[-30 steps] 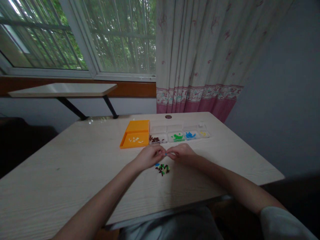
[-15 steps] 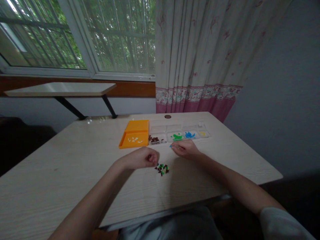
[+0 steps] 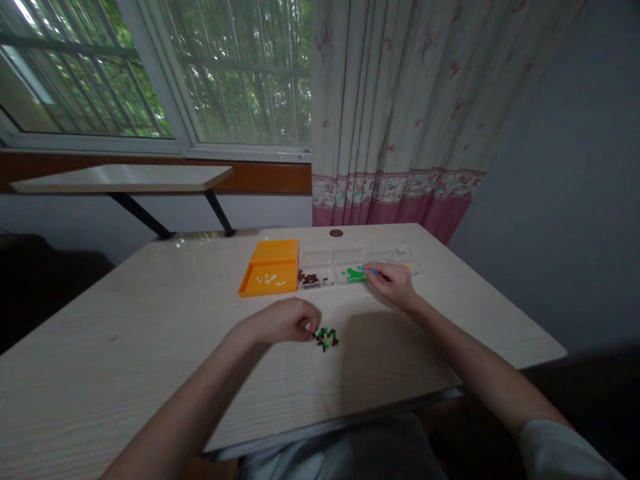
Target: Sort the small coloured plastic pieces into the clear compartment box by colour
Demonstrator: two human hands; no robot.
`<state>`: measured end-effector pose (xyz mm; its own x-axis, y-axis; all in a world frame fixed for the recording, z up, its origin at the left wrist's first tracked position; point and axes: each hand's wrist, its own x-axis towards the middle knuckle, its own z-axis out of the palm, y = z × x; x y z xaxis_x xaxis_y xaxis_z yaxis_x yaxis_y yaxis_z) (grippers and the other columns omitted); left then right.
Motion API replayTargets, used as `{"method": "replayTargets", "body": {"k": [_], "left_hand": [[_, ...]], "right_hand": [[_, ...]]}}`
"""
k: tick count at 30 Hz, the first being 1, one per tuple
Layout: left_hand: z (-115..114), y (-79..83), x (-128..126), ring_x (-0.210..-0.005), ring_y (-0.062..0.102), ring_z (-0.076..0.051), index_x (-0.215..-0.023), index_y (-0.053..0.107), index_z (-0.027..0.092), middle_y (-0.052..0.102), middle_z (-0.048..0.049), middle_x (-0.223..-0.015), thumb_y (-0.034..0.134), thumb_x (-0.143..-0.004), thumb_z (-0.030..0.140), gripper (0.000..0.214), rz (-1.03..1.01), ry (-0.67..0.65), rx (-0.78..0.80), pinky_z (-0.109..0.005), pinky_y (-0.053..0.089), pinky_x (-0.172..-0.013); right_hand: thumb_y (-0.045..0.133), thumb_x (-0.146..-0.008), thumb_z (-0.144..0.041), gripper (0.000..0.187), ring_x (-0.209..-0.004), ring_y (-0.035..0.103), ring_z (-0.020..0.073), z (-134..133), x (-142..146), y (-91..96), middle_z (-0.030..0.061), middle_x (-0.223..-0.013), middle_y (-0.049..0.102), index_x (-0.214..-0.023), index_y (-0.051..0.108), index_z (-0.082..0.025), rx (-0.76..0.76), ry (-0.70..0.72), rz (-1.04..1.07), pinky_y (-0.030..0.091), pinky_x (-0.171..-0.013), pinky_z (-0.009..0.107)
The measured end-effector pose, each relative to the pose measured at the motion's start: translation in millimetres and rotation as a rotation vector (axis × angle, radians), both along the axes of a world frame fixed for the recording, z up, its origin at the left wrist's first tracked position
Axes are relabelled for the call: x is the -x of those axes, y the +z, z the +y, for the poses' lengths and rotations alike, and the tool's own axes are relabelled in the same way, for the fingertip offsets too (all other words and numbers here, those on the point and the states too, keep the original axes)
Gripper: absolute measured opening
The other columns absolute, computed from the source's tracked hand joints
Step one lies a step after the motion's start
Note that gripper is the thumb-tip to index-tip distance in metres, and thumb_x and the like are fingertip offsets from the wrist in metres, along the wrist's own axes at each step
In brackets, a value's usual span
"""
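Note:
My left hand (image 3: pixel 291 321) is closed in a pinch at the left edge of a small cluster of brown, green and pale yellow pieces (image 3: pixel 327 339) on the table. A speck of blue shows by its fingertips; what they grip is too small to make out. Farther forward, my right hand (image 3: pixel 393 283) reaches over the clear divided tray (image 3: pixel 325 287), fingers pinched on a tiny blue piece (image 3: pixel 362 268). Loose green pieces (image 3: pixel 354 274) lie just left of these fingers. Most of the blue pieces in the tray are hidden behind the hand.
Brown pieces (image 3: pixel 309 278) fill the tray's left compartment. Beside it sits an open orange case (image 3: pixel 275 252) holding white pieces (image 3: pixel 270 279). A raised shelf (image 3: pixel 125 177) stands at the table's back left, and a round hole (image 3: pixel 336 233) is near the back edge.
My right hand has moved forward and right, from in front of the tray to over its blue compartment. My left hand has shifted slightly, its fingers lower beside the cluster.

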<state>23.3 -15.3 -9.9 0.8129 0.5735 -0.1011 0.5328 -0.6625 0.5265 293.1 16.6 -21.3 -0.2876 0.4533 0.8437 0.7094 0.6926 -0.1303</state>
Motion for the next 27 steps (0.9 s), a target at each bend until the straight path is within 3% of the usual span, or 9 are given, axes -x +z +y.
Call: {"method": "replayTargets", "body": {"k": [8,13,20,27], "left_hand": [[-3,2.7,-2,-0.056,0.044,-0.008,-0.074,0.063,0.016,0.053,0.0029,-0.064,0.058,-0.067,0.021,0.009,-0.003,0.008,0.002,-0.016,0.031,-0.052],[-3,1.5,-1,-0.057,0.045,-0.008,-0.074,0.062,0.017,0.055,0.003,-0.066,0.059,-0.066,0.02,0.009,0.01,0.019,-0.007,-0.015,0.032,-0.053],[-2,0.4,-2,-0.057,0.046,-0.008,-0.073,0.063,0.017,0.056,0.0023,-0.065,0.059,-0.067,0.021,0.009,0.007,0.006,-0.003,-0.016,0.032,-0.054],[-3,-0.6,-2,-0.052,0.042,-0.007,-0.073,0.065,0.015,0.051,0.0025,-0.06,0.056,-0.068,0.02,0.011,-0.047,0.01,0.043,-0.016,0.03,-0.05]], "right_hand": [[0.048,-0.078,-0.038,0.028,-0.044,0.043,0.0087,38,-59,-2.1,-0.002,-0.048,0.051,-0.084,0.067,-0.018,0.453,-0.236,-0.142,0.028,-0.047,0.019],[0.047,-0.078,-0.037,0.028,-0.048,0.045,0.0099,48,-73,-11.4,-0.0004,-0.055,0.057,-0.089,0.067,-0.022,0.56,-0.317,-0.171,0.027,-0.049,0.02],[0.044,-0.08,-0.037,0.03,-0.05,0.048,0.0106,40,-55,-10.9,0.0006,-0.058,0.059,-0.091,0.067,-0.021,0.58,-0.263,-0.2,0.028,-0.05,0.02],[0.043,-0.082,-0.032,0.026,-0.054,0.054,0.0097,8,-6,-5.1,-0.0003,-0.062,0.064,-0.091,0.066,-0.022,0.538,-0.023,-0.363,0.032,-0.053,0.018]]}}
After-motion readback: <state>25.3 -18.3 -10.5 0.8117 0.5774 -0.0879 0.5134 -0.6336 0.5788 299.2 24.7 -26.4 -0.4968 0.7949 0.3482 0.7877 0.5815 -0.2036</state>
